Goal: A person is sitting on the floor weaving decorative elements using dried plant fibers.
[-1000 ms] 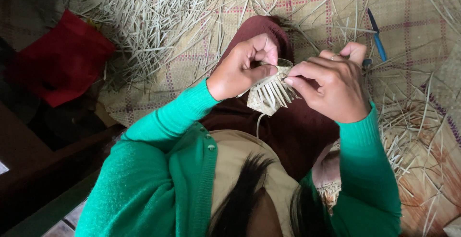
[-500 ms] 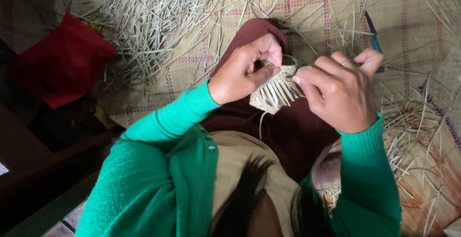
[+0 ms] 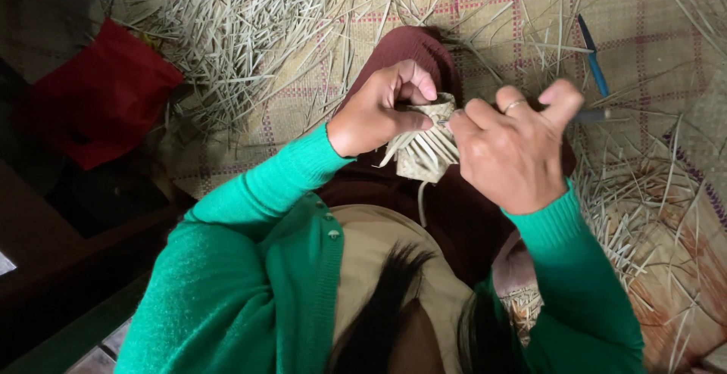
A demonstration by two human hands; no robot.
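A small woven piece of pale palm-leaf strips (image 3: 424, 151) hangs between both hands above my lap, loose strip ends fanning out below. My left hand (image 3: 382, 109) pinches its upper left edge with thumb and fingers. My right hand (image 3: 515, 147), with a ring on one finger, grips the upper right side, thumb raised. Both arms wear green knitted sleeves. A maroon cloth (image 3: 409, 48) covers my lap underneath.
A checked woven mat (image 3: 485, 3) covers the floor, strewn with several loose pale strips (image 3: 242, 33). A blue pen-like tool (image 3: 593, 63) lies at the upper right. A red cloth (image 3: 98, 94) lies at the left beside dark wood.
Both hands have turned the woven piece and shifted grip; the right hand's thumb has lifted and its fingers have closed over the piece's top edge.
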